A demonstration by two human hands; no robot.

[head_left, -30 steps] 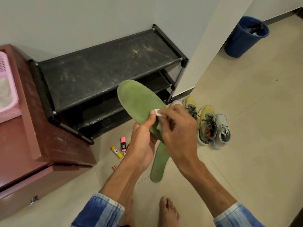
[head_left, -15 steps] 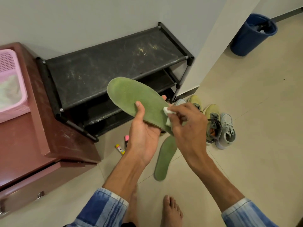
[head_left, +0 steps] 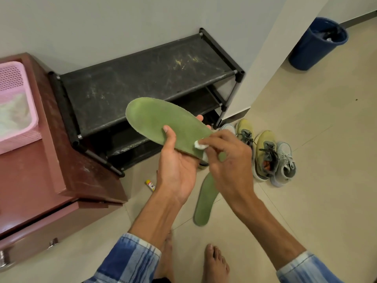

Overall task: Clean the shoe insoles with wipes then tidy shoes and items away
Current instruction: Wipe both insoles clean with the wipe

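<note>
My left hand [head_left: 175,166] grips a green insole [head_left: 155,121] from below, thumb on top, its toe end pointing up-left over the black shoe rack. With my right hand [head_left: 228,160] I pinch a small white wipe [head_left: 201,145] and press it on the insole's heel end. A second green insole [head_left: 205,203] lies on the floor under my hands. A pair of yellow shoes [head_left: 263,152] stands on the tiles at right, with a pale grey shoe [head_left: 285,162] beside them.
A dusty black shoe rack [head_left: 142,82] stands against the wall. A brown cabinet [head_left: 40,176] at left carries a pink basket [head_left: 18,107]. A yellow glue stick [head_left: 150,185] lies on the floor. A blue bin [head_left: 316,43] is at the far right. My bare feet show below.
The insole has tilted flatter, with its toe end swung leftward. My right hand with the wipe has slid down toward the heel end. The view has shifted slightly.
</note>
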